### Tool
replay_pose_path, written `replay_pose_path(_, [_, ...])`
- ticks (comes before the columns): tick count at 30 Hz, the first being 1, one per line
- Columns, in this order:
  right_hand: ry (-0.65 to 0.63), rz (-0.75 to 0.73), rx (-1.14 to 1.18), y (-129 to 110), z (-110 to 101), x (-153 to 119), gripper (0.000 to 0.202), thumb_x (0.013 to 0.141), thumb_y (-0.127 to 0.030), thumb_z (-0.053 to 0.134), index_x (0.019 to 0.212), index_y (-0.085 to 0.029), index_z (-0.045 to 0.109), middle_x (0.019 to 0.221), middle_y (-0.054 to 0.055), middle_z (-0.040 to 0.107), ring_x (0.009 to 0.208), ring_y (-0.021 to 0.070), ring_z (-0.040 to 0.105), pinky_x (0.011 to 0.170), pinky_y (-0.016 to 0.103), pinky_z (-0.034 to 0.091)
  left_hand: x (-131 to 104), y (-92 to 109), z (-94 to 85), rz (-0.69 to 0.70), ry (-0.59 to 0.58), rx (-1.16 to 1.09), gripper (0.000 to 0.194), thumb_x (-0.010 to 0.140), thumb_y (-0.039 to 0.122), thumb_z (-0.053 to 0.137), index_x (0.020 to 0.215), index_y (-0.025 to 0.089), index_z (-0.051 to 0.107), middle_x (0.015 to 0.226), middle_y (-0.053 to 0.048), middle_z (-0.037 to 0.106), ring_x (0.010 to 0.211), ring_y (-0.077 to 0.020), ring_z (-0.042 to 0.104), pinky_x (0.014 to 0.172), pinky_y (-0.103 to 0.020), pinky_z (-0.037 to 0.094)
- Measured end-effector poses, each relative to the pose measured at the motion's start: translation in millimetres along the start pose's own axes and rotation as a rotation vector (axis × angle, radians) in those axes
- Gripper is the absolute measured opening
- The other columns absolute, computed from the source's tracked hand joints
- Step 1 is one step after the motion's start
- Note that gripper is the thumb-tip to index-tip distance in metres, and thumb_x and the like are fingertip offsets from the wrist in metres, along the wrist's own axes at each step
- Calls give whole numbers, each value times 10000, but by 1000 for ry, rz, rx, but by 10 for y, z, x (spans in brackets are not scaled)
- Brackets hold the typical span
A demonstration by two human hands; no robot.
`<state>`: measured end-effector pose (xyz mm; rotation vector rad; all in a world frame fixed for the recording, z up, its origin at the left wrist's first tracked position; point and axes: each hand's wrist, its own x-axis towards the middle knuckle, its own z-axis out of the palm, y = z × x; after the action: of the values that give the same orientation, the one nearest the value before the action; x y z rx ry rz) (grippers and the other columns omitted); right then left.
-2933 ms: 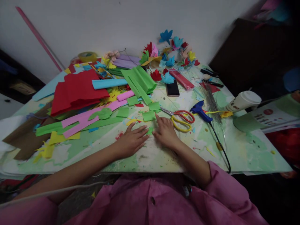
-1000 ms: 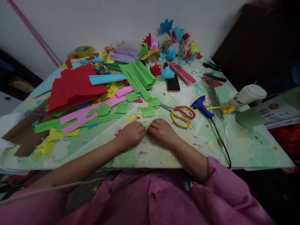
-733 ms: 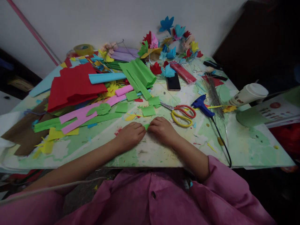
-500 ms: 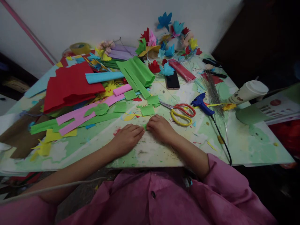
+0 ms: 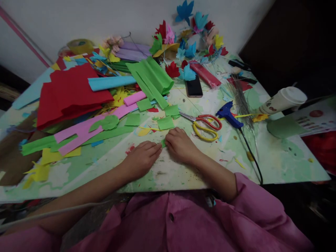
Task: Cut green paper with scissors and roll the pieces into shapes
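Observation:
Between my two hands a small piece of green crepe paper [image 5: 163, 142] shows, mostly covered by fingers. My left hand [image 5: 143, 158] rests low over the table with its fingertips pressed on the piece's left side. Curled fingers of my right hand [image 5: 181, 145] pinch its right side. Just beyond the hands lie cut green paper squares [image 5: 165, 123]. Scissors [image 5: 207, 127] with one red and one yellow handle lie to the right of my right hand, blades towards the squares.
A blue glue gun [image 5: 229, 113] with a black cord lies right of the scissors. Near the right edge stands a lidded paper cup [image 5: 282, 101]. A phone [image 5: 194, 86] and paper flowers [image 5: 187, 71] lie at the back. Red crepe paper [image 5: 73, 92] and pink strips [image 5: 78, 131] cover the left.
The view has shifted slightly, so the table's things appear a little nearer and more spread out. Both hands stay on the green piece, with slightly more of it showing between them.

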<state>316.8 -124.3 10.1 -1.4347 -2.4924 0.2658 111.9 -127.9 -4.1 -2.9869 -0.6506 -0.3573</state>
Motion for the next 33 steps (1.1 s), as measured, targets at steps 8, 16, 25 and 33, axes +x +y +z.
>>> replay_pose_path(8, [-1, -8, 46, 14, 12, 12, 139, 872, -214, 459, 773, -171, 547, 851, 71, 539, 867, 216, 403, 750, 347, 289, 10, 4, -11, -44, -7, -75, 288, 883, 132, 406, 1109, 81, 578, 1116, -148, 624, 1006, -234, 545, 889, -427, 452])
replay_pose_path(16, [-1, 3, 50, 19, 18, 15, 133, 863, -218, 471, 765, -173, 549, 840, 68, 531, 862, 217, 401, 744, 350, 290, 35, -12, -21, -27, -73, -100, 350, 863, 101, 412, 1193, 72, 526, 1098, -145, 620, 984, -238, 530, 879, -424, 440])
replay_pose_path(25, [43, 95, 34, 26, 23, 8, 94, 826, -258, 543, 783, -174, 551, 867, 80, 526, 888, 239, 410, 797, 377, 303, 61, -4, -78, -77, -111, -87, 308, 880, 170, 425, 1145, 115, 571, 1130, -116, 606, 1035, -246, 498, 944, -441, 404])
replay_pose_path(33, [113, 192, 46, 58, 63, -9, 91, 858, -195, 476, 797, -188, 543, 859, 72, 544, 862, 230, 421, 767, 358, 318, 55, 28, -91, -113, -77, -91, 309, 872, 163, 436, 1154, 139, 560, 1150, -119, 593, 1059, -241, 493, 960, -446, 383])
